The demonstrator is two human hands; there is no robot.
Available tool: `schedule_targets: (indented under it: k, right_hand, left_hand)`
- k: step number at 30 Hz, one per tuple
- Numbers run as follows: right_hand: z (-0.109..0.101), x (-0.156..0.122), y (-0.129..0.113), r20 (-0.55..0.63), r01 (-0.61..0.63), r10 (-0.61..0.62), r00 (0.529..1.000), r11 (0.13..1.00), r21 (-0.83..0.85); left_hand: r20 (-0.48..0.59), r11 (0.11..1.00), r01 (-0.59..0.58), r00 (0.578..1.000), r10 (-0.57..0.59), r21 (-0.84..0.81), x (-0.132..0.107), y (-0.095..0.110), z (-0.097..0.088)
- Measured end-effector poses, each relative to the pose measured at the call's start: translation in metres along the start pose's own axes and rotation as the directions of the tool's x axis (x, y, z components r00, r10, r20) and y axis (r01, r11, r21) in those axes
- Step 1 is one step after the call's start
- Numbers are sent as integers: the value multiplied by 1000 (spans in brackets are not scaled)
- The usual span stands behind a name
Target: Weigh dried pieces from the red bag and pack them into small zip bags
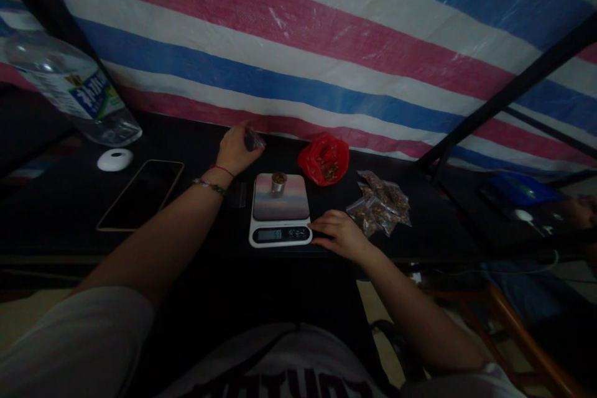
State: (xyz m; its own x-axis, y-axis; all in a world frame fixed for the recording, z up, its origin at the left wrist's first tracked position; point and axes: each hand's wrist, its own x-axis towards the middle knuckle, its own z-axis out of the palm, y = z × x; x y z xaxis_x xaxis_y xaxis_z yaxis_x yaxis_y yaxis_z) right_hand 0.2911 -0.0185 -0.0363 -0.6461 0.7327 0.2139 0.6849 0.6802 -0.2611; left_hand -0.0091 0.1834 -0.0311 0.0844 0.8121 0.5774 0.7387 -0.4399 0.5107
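My left hand point(234, 148) is closed on a small clear plastic bag point(255, 140) behind the scale, near the striped sheet. The white kitchen scale point(280, 214) stands in front of me with its display lit. On its plate sits a small metal cup point(278, 184) filled with brown bits. At the scale's front right corner, my right hand point(341, 234) rests with its fingers stretched out, touching the edge. An open red bag point(324, 158) with brown bits inside stands behind the scale to the right. Several filled zip bags point(383, 202) lie piled beyond my right hand.
A phone point(141, 195), a white oval case point(114, 160) and a large plastic bottle point(69, 84) are at the left. Another small clear bag point(239, 194) lies left of the scale. A striped sheet point(280, 81) hangs behind. Another person's hand point(581, 211) shows at far right.
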Motion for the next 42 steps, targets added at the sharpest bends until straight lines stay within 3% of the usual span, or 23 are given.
schedule_targets:
  k: [5, 9, 12, 16, 19, 23, 26, 29, 35, 42]
  right_hand:
    - [-14, -3, 15, -85, -168, 153, 985, 963, -210]
    - [-21, 0, 25, -207, -384, 334, 920, 872, -303]
    - [-19, 6, 25, -196, -450, 406, 893, 832, -326]
    - [-15, 12, 15, -201, -407, 363, 910, 876, -260]
    - [-15, 16, -6, -206, -285, 255, 945, 949, -133]
    - [-17, 27, -41, 57, -120, 124, 991, 990, -81]
    - [-19, 39, -57, 227, -69, 99, 969, 988, -138]
    - [-20, 48, -63, 314, -57, 117, 942, 979, -194]
    - [-20, 53, -67, 368, -41, 126, 921, 972, -229]
    - [-7, 46, -61, 312, -81, 112, 943, 991, -108]
  left_hand:
    - [0, 1000, 7, 1000, -7, 10, 0, 0, 0]
    - [4, 1000, 15, 1000, -15, 11, 0, 0, 0]
    - [5, 1000, 12, 1000, -12, 13, 0, 1, -1]
    - [-5, 1000, 1, 1000, -1, 14, 0, 0, -1]
    - [-2, 1000, 8, 1000, -8, 20, 0, -1, 0]
    - [-3, 1000, 8, 1000, -8, 23, 0, -2, 2]
    - [-7, 1000, 3, 1000, -3, 17, 0, -3, 2]
    - [-8, 1000, -11, 1000, 11, -1, 0, -3, 3]
    - [-4, 1000, -3, 1000, 3, -10, 1, -3, 3]
    - [-6, 1000, -5, 1000, 5, -14, 0, -3, 1]
